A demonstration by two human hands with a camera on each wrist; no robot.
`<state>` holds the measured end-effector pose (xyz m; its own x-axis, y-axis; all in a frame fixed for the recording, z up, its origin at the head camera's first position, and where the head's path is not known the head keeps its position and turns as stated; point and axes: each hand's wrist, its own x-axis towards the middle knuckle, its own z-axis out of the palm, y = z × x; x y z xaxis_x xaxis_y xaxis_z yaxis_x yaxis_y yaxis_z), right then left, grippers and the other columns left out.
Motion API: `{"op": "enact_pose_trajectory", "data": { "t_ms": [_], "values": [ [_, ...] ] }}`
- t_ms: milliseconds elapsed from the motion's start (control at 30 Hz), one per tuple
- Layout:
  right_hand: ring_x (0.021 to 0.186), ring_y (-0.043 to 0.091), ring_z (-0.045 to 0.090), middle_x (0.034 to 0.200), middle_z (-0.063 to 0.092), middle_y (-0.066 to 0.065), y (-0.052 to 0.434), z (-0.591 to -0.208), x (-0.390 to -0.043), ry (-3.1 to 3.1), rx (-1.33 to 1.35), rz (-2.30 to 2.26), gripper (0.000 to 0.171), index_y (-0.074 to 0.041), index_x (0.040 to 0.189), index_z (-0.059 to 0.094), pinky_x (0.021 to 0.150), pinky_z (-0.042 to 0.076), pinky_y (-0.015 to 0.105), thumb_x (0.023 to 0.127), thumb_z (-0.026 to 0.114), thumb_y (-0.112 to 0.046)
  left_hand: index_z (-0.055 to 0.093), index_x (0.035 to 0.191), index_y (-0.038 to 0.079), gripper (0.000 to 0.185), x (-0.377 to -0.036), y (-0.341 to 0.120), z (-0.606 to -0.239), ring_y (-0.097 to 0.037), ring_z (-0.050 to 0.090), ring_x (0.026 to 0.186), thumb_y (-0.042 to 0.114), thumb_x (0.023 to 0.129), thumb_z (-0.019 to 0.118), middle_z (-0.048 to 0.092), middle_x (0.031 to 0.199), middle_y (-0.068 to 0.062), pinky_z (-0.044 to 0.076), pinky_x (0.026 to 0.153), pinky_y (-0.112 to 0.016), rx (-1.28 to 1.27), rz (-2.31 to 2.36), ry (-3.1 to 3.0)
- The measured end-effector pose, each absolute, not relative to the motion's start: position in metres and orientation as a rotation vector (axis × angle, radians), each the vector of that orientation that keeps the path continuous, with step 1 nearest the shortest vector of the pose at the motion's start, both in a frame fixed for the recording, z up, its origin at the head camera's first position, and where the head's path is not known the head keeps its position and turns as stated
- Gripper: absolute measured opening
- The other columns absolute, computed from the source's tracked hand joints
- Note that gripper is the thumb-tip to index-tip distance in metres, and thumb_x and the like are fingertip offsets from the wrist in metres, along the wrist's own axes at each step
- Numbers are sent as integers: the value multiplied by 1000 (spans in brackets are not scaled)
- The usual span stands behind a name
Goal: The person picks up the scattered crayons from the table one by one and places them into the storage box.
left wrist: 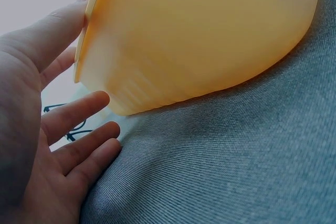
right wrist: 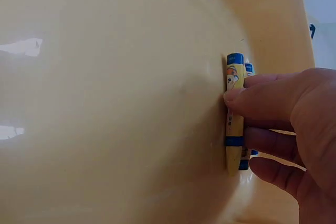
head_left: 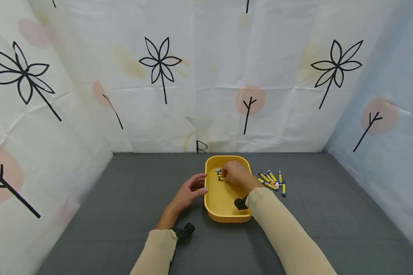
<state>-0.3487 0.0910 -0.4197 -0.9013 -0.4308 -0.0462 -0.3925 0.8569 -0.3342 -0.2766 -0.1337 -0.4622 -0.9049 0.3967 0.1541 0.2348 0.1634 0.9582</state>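
A yellow plastic tub stands on the grey cloth. Inside, near its far end, my right hand pinches a yellow crayon with blue bands, thumb against its printed wrapper. That crayon lies alongside other crayons, which my fingers partly hide. My left hand is at the tub's left side, its thumb and a fingertip right at the rim. The remaining fingers of this hand are spread loosely beside the outer wall, with nothing held.
Several more crayons lie in a loose cluster on the grey cloth to the right of the tub. White printed fabric hangs behind the work surface and along both sides.
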Motion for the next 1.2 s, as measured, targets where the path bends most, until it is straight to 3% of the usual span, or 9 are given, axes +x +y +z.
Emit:
{"op": "enact_pose_trajectory", "data": {
  "t_ms": [367, 767, 1033, 1200],
  "values": [
    [76, 18, 53, 81, 59, -1, 93, -413, -348, 2977, -645, -478, 9, -11, 87, 70, 72, 47, 33, 84, 70, -2, 47, 142, 7, 54, -282, -133, -474, -29, 54, 121, 11, 92, 67, 53, 137, -16, 43, 100, -48, 612, 1865, 2347],
    [78, 21, 53, 86, 59, 4, 111, -383, -343, 3043, -727, -690, 14, -4, 101, 69, 74, 47, 38, 88, 70, -3, 48, 142, 9, 52, -280, -133, -473, -30, 54, 120, 13, 93, 66, 54, 137, -16, 42, 100, -49, 607, 1857, 2377],
    [79, 23, 54, 88, 59, 7, 134, -374, -343, 3010, -596, -862, 14, -1, 105, 67, 72, 49, 37, 91, 67, -4, 41, 144, 0, 57, -268, -134, -453, -41, 47, 126, 11, 94, 65, 45, 142, -27, 39, 102, -53, 656, 1870, 2275],
    [81, 24, 55, 89, 60, 8, 153, -374, -342, 3025, -538, -874, 14, -1, 103, 67, 74, 49, 39, 90, 68, -5, 43, 145, 5, 57, -275, -133, -465, -36, 48, 126, 13, 94, 66, 47, 142, -22, 39, 103, -51, 623, 1859, 2304]
  ]
}}
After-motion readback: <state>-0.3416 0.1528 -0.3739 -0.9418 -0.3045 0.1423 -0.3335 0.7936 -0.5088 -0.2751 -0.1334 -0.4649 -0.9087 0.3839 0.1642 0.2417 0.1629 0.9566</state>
